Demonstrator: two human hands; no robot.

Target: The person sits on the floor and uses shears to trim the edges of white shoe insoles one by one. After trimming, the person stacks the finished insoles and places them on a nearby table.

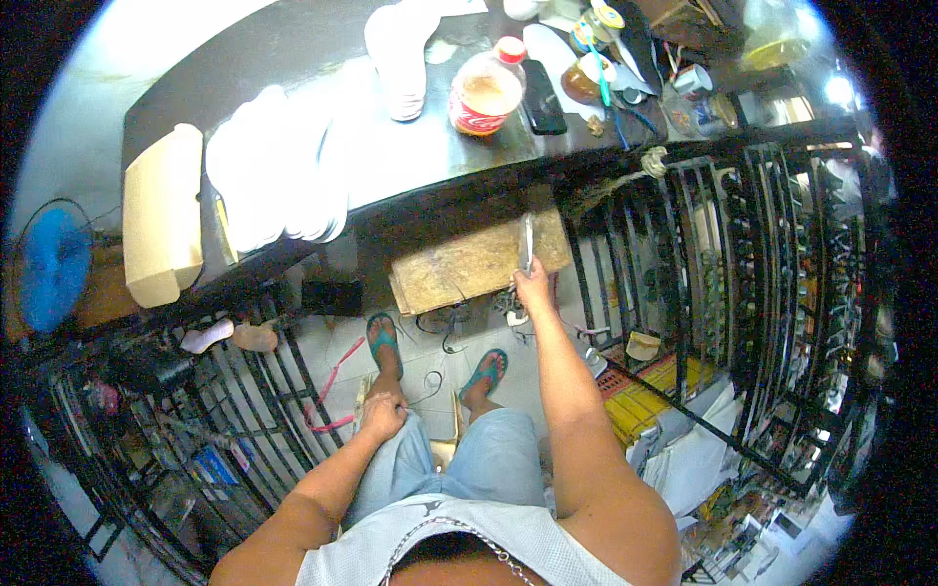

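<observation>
My right hand [531, 285], arm stretched forward, is closed round what looks like a knife [527, 237] with a narrow grey blade pointing away from me. Its blade lies over the right part of a worn wooden board [454, 264], below the table's front edge; whether it touches the wood I cannot tell. My left hand [384, 416] rests on my left knee, fingers draped over it and holding nothing. On the dark table above the board lie a wide pile of white sole-shaped pieces [269, 176] and a smaller stack of white sole-shaped pieces [402, 59].
The table also bears a bottle with a red cap [486, 93], a black phone [543, 100], jars [596, 27] and a long cardboard box [163, 215]. Metal racks [699, 234] stand close on both sides. A blue fan [56, 269] is at far left. A pink strap [327, 391] lies on the floor.
</observation>
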